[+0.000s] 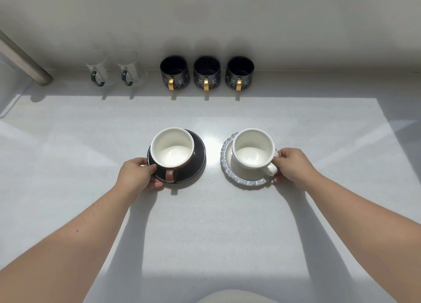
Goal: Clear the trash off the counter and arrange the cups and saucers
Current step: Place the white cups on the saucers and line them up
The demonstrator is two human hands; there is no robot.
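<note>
A dark cup (172, 149) with a white inside and a brown handle stands on a black saucer (197, 159) at the counter's middle. My left hand (139, 175) grips that saucer's left rim. To the right, a white cup (253, 149) sits on a saucer with a bluish beaded rim (225, 163). My right hand (290, 163) holds this saucer's right edge, thumb near the cup's handle. Both cups are upright and empty.
Along the back wall stand two clear glass mugs (98, 69) (128, 68) with dark handles and three black mugs with gold handles (174, 74) (206, 74) (240, 74). A grey post (25, 56) leans at the far left. The pale counter (205, 223) stretches toward me.
</note>
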